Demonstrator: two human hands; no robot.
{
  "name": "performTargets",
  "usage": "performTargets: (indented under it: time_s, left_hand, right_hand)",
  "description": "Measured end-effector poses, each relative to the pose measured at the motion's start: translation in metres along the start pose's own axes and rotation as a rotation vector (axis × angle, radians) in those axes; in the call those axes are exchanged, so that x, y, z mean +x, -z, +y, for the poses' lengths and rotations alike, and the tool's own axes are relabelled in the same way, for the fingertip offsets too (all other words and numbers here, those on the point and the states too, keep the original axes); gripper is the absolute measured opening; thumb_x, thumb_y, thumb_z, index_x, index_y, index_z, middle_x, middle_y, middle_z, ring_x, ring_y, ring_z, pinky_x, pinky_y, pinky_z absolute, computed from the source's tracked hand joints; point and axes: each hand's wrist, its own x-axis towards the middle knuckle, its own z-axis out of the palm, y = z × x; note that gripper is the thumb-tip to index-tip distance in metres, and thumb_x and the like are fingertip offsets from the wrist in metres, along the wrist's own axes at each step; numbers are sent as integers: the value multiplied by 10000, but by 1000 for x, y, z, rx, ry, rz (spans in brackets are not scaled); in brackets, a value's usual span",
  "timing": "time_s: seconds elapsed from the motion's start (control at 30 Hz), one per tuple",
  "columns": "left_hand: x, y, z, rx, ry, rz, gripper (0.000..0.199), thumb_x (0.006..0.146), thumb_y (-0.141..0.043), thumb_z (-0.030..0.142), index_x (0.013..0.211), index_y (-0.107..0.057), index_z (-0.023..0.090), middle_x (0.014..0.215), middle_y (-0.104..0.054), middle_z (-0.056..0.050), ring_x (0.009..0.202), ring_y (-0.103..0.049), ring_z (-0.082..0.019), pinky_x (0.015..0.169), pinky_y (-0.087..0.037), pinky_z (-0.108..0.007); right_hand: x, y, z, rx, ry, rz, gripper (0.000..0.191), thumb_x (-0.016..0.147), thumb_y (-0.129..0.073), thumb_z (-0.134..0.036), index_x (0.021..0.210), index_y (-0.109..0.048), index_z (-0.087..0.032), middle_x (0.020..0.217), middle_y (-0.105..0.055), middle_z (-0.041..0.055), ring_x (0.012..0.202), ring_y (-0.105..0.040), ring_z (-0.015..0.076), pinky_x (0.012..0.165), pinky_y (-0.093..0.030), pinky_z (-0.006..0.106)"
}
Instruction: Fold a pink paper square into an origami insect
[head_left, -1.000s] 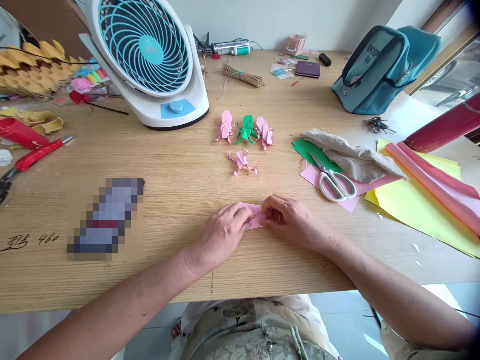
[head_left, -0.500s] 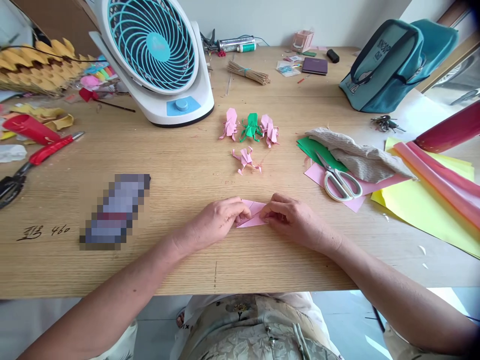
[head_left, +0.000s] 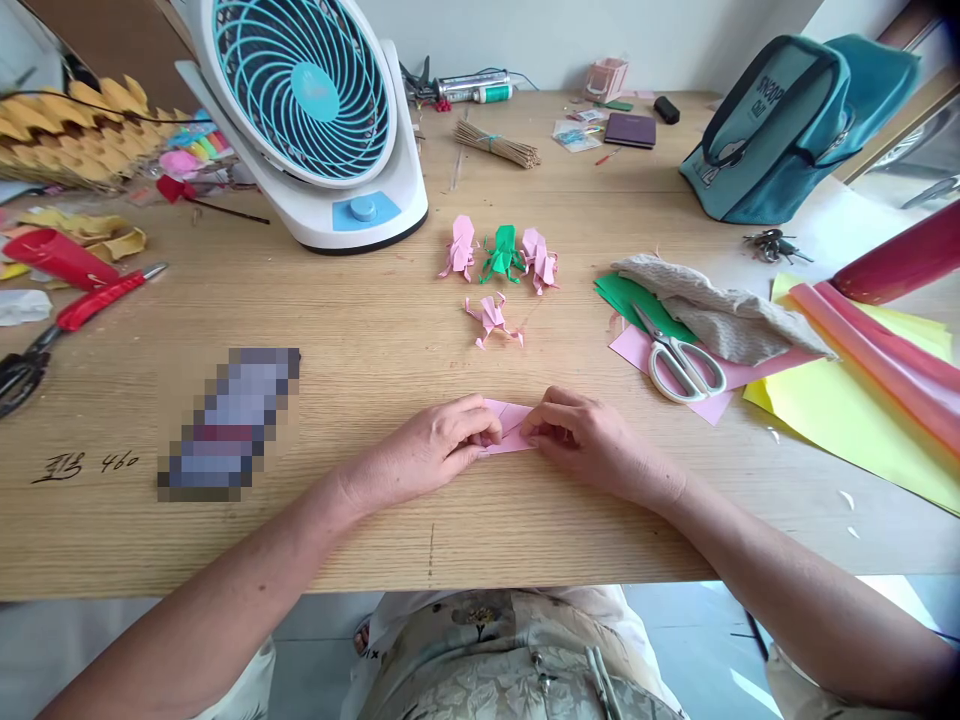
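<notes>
I am seeing both forearms showing bare to the elbow, no sleeves, rings or watch on the left hand or right hand; pale, floral-patterned fabric is covering the lap below the table edge

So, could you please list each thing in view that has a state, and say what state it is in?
pink paper: partly folded, flat on the table, pinched from both sides
left hand: fingers closed on the paper's left end
right hand: fingers closed on the paper's right end
scissors: blades shut, lying on pink sheet
fan: upright; running or not, cannot tell
teal bag: zipped or open, cannot tell
four paper frogs: fully folded
</notes>
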Motion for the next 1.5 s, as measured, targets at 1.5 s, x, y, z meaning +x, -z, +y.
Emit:
performTargets:
  time_s: [1.5]
  left_hand:
    - [-8,-23,-7,371,-54,84,176,928,-460,49,969,-563,186,1001,-591,-52,938,-513,-208,811,-377,-333]
  right_hand:
    - [6,-15,-9,-163,-101,121,145,869,-520,-96,832,-455,-220,777,-603,15,711,-544,168,664,-367,268]
